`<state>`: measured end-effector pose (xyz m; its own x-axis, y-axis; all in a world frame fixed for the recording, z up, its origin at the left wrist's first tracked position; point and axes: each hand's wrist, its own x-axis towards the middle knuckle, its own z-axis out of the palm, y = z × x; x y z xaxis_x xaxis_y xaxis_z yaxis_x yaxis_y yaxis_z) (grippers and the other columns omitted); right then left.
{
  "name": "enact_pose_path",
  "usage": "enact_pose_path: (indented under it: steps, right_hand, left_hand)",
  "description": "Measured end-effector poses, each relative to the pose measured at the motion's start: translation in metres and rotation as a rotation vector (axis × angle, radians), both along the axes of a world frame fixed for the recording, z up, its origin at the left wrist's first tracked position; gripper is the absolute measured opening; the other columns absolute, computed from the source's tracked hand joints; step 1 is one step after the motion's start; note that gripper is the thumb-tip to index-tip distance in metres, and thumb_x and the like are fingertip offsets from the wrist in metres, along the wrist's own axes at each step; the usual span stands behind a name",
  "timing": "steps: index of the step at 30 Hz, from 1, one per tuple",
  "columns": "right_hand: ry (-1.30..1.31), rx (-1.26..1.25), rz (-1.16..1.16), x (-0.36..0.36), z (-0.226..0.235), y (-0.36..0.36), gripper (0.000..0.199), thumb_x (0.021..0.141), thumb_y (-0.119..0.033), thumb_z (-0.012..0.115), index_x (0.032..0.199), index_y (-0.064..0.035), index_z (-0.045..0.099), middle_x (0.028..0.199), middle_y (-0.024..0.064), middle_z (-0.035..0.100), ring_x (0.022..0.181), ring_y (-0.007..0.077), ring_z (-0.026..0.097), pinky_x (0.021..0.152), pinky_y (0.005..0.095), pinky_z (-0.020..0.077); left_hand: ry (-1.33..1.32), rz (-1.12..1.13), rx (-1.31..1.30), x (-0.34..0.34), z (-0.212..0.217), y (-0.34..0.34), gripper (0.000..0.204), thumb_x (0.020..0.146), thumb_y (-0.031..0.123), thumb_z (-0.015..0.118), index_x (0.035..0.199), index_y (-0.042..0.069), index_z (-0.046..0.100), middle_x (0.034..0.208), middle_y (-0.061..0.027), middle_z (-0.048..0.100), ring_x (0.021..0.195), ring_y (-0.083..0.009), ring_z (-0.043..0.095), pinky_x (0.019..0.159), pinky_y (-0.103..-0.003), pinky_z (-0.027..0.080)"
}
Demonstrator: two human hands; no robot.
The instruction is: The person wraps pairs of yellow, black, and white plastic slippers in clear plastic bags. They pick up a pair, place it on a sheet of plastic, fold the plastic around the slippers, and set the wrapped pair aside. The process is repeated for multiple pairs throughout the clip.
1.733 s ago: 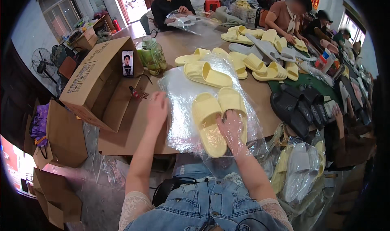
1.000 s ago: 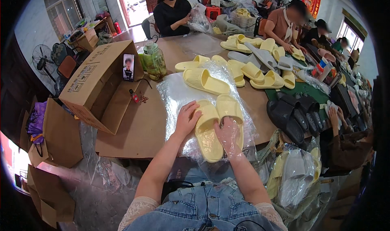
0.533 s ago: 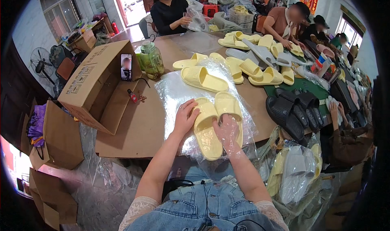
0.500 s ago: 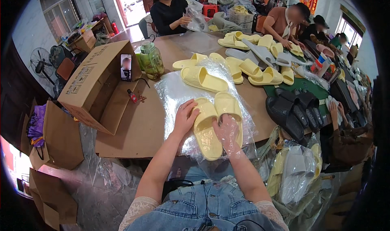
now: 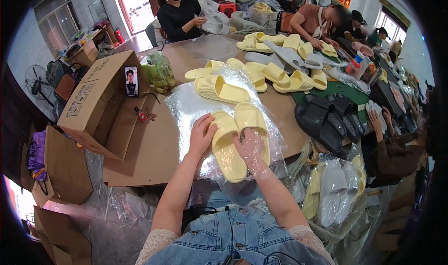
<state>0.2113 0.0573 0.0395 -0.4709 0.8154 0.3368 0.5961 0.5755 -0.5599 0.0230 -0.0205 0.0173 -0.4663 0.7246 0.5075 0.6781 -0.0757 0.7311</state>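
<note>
Yellow slippers [image 5: 235, 141] under flat, spread fingers of both hands; cardboard box [image 5: 95, 104] left.

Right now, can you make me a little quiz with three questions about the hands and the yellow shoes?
1. True or false: the left hand rests on a black rubber slide.
2. Which hand is inside the clear plastic bag? A) left B) right
3. Fill in: the pair of pale yellow foam slides lies on the brown ____.

Key:
1. False, it touches the left yellow slide.
2. B, the right hand shows through the plastic.
3. Table.
</note>
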Motion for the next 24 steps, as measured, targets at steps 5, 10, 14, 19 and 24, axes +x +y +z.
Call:
enact_pose_path:
  steps: [5,10,14,19,24]
  right_hand:
    - [0.029,-0.027,0.015,0.0015,-0.0002,0.0006,0.033,0.088,-0.035,0.065,0.091,-0.0026,0.063,0.090,0.0192,0.067,0.080,0.0376,0.067,0.074,0.0495,0.0524]
    - [0.044,-0.056,0.017,0.0021,0.0028,-0.0004,0.034,0.088,-0.035,0.066,0.091,-0.0019,0.063,0.090,0.0198,0.066,0.081,0.0384,0.066,0.075,0.0496,0.0523]
    - [0.032,-0.036,0.011,0.0013,0.0017,-0.0001,0.034,0.087,-0.035,0.066,0.091,-0.0019,0.064,0.089,0.0198,0.066,0.081,0.0385,0.066,0.074,0.0500,0.0519]
    - [0.022,-0.036,0.006,0.0018,0.0010,0.0001,0.033,0.087,-0.035,0.066,0.090,-0.0021,0.064,0.087,0.0197,0.066,0.079,0.0382,0.066,0.073,0.0501,0.0516]
    - [0.034,-0.006,0.018,0.0022,-0.0003,-0.0005,0.033,0.087,-0.035,0.067,0.088,-0.0021,0.064,0.086,0.0193,0.066,0.078,0.0378,0.066,0.073,0.0501,0.0516]
  left_hand:
    - [0.007,-0.006,-0.002,0.0006,0.0005,0.0007,0.032,0.089,0.022,0.067,0.115,0.004,0.069,0.131,-0.0177,0.061,0.118,-0.0350,0.057,0.102,-0.042,0.045]
    - [-0.024,-0.011,0.002,0.0010,0.0005,0.0010,0.032,0.089,0.023,0.067,0.115,0.004,0.069,0.131,-0.0176,0.061,0.119,-0.0350,0.057,0.102,-0.042,0.045]
    - [-0.037,-0.010,-0.001,0.0025,0.0011,0.0005,0.033,0.089,0.024,0.066,0.116,0.004,0.068,0.131,-0.0177,0.061,0.119,-0.0349,0.057,0.102,-0.042,0.045]
    - [-0.034,-0.009,-0.008,0.0020,0.0017,0.0005,0.033,0.089,0.023,0.067,0.116,0.004,0.068,0.130,-0.0183,0.061,0.119,-0.0353,0.057,0.102,-0.042,0.045]
    - [-0.039,-0.008,0.003,0.0039,0.0038,-0.0009,0.033,0.088,0.022,0.067,0.116,0.004,0.068,0.130,-0.0186,0.061,0.119,-0.0358,0.057,0.102,-0.042,0.045]
